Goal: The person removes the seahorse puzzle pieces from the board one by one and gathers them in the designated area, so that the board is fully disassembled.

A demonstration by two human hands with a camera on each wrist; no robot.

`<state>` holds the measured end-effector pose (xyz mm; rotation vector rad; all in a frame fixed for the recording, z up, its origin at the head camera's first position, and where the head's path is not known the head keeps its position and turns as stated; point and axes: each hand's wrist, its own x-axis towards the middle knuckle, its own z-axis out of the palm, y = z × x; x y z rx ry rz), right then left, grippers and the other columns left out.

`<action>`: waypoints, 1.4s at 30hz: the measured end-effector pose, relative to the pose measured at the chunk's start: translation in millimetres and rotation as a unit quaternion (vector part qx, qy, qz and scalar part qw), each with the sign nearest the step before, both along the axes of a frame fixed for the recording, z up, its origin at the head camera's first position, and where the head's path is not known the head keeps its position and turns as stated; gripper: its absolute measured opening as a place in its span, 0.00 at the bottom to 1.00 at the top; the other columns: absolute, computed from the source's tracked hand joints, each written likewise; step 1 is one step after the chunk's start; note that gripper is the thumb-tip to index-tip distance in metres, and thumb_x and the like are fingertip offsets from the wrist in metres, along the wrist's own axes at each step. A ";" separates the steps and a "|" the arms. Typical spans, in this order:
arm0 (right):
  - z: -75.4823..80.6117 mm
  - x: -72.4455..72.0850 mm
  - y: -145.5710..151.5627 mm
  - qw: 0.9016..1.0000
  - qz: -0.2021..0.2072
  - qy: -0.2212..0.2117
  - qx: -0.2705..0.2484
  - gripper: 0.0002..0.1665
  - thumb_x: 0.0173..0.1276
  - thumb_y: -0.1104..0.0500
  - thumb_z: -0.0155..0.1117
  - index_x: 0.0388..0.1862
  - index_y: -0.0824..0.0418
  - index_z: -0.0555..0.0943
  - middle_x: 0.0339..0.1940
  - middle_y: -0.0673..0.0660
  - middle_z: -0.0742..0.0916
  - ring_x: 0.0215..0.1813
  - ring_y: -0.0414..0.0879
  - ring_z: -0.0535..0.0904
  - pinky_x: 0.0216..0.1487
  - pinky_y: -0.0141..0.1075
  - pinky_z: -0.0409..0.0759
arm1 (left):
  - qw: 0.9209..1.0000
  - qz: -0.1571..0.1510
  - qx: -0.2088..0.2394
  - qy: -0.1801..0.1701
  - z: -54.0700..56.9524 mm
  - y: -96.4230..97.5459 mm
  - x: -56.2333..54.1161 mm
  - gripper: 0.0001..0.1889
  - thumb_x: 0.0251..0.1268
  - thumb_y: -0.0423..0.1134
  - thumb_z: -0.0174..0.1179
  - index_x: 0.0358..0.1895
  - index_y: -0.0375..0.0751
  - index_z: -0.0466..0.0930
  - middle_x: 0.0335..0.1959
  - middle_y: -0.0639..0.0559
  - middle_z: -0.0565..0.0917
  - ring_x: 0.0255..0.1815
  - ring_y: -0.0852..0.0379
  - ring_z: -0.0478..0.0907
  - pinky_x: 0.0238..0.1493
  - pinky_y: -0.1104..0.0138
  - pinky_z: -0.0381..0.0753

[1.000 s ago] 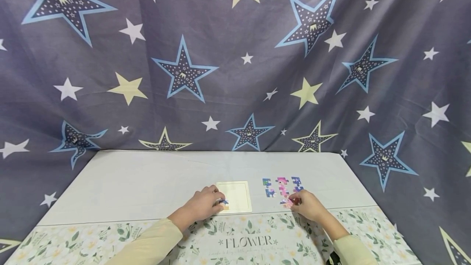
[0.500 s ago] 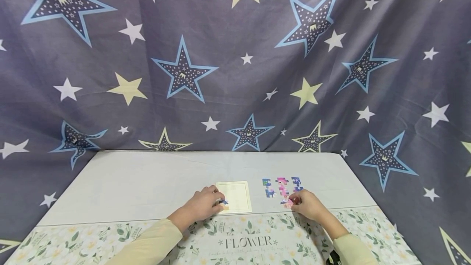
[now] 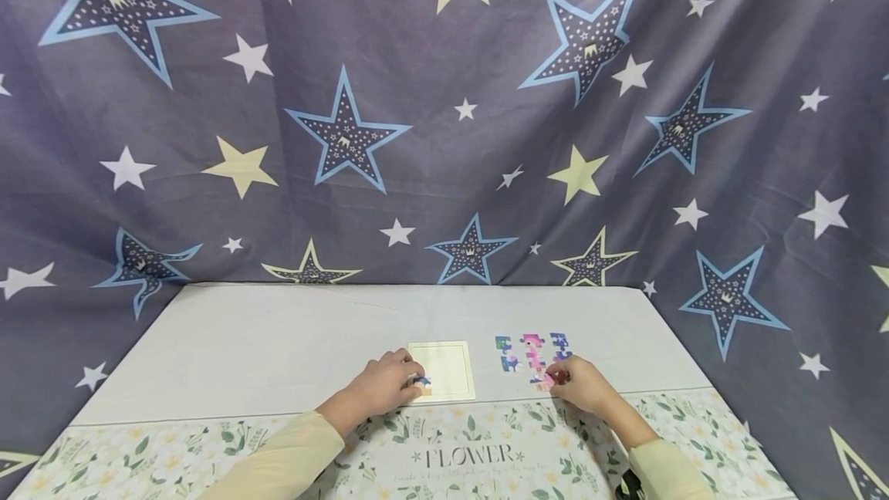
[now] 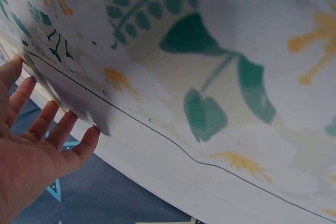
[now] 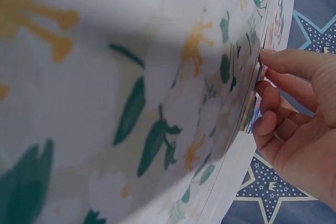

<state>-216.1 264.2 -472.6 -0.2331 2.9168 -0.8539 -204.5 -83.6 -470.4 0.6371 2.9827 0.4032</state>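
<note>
In the head view, my left hand (image 3: 380, 383) rests at the left side of a cream puzzle tray (image 3: 451, 369). Its thumb and index finger lie about a blue-and-white puzzle piece (image 3: 423, 383) in the tray's near left corner. The left wrist view shows the other fingers (image 4: 67, 119) spread, fairly straight, along the tray's edge. Farther right, my right hand (image 3: 585, 387) pinches a pink puzzle piece (image 3: 541, 382) between thumb and index finger, low over the table or touching it. Its remaining fingers (image 5: 269, 121) curl in. My right hand partly hides that piece.
Behind the right hand lie more puzzle pieces in short columns: blue-green ones (image 3: 507, 353), pink ones (image 3: 533, 351) and blue-purple ones (image 3: 559, 346). A floral cloth (image 3: 479, 438) covers the near part of the white table (image 3: 299, 353). A starry curtain (image 3: 444, 130) hangs behind.
The pink puzzle piece in my right hand has shifted and turned very slightly. My left hand and the tray stay where they were.
</note>
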 end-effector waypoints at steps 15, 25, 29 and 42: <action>0.0 0.4 -1.7 1.000 -0.009 0.001 0.005 0.13 0.55 0.66 0.68 0.41 0.65 0.83 0.27 0.53 0.77 0.31 0.44 0.67 0.29 0.34 0.67 | 1.000 0.003 -0.013 -0.006 -1.9 0.5 -0.4 0.16 0.62 0.53 0.57 0.50 0.54 0.79 0.49 0.53 0.75 0.50 0.54 0.73 0.52 0.52 0.75; 6.4 0.8 -1.7 1.000 0.017 0.022 -0.009 0.15 0.55 0.65 0.69 0.43 0.65 0.83 0.26 0.52 0.79 0.28 0.42 0.71 0.28 0.32 0.70 | 1.000 0.007 -0.010 -0.008 -1.3 -0.1 0.8 0.16 0.62 0.53 0.57 0.51 0.54 0.79 0.49 0.53 0.75 0.51 0.54 0.73 0.54 0.51 0.74; 10.0 -0.2 -5.7 0.999 0.025 0.039 -0.011 0.13 0.56 0.63 0.68 0.42 0.63 0.84 0.28 0.52 0.79 0.30 0.42 0.70 0.29 0.32 0.69 | 1.000 0.006 -0.009 -0.008 -0.9 -0.2 0.3 0.16 0.62 0.53 0.57 0.51 0.54 0.79 0.48 0.53 0.75 0.50 0.54 0.73 0.54 0.51 0.74; 10.8 -4.5 -28.4 0.995 0.056 0.056 -0.054 0.15 0.57 0.64 0.67 0.45 0.67 0.82 0.31 0.56 0.81 0.27 0.41 0.72 0.26 0.29 0.72 | 1.000 -0.001 -0.004 -0.001 -0.1 -1.0 -0.6 0.15 0.63 0.52 0.57 0.50 0.54 0.79 0.48 0.53 0.76 0.49 0.54 0.73 0.53 0.50 0.74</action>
